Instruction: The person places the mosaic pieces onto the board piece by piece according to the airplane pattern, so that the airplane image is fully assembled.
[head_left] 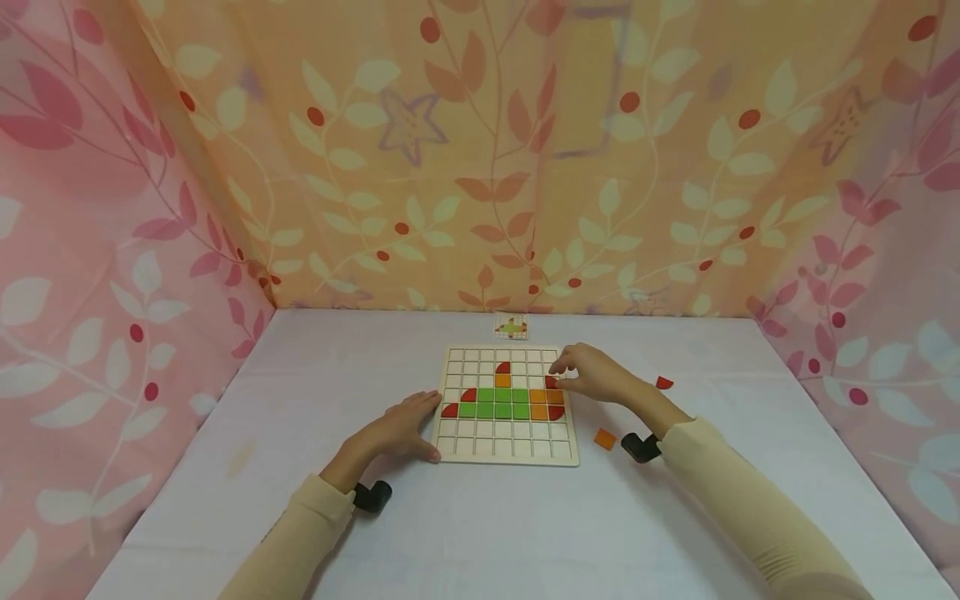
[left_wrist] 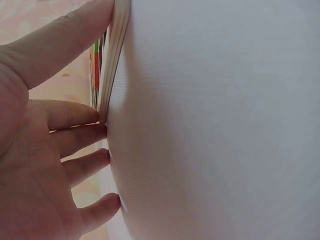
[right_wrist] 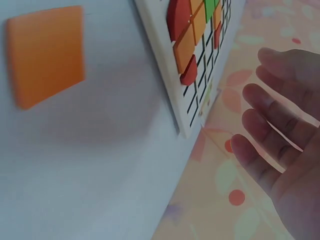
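Observation:
A pale wooden grid board (head_left: 483,451) lies flat on the table, carrying green squares (head_left: 495,402), orange squares (head_left: 538,404) and several red quarter-round pieces. My left hand (head_left: 401,423) rests at the board's left edge, thumb and fingers spread and touching its side. Over the right edge hovers my right hand (head_left: 592,372), its fingers loosely bent, beside a red quarter-round piece (head_left: 551,382) in the grid. From the right wrist view, nothing shows between the fingers of that hand (right_wrist: 285,120).
A loose orange square (head_left: 604,438) lies right of the board, and a loose red quarter-round piece (head_left: 664,382) sits farther right. Behind the board is a small pattern card (head_left: 512,326). Floral curtains (head_left: 495,158) stand around the white tabletop (head_left: 480,533).

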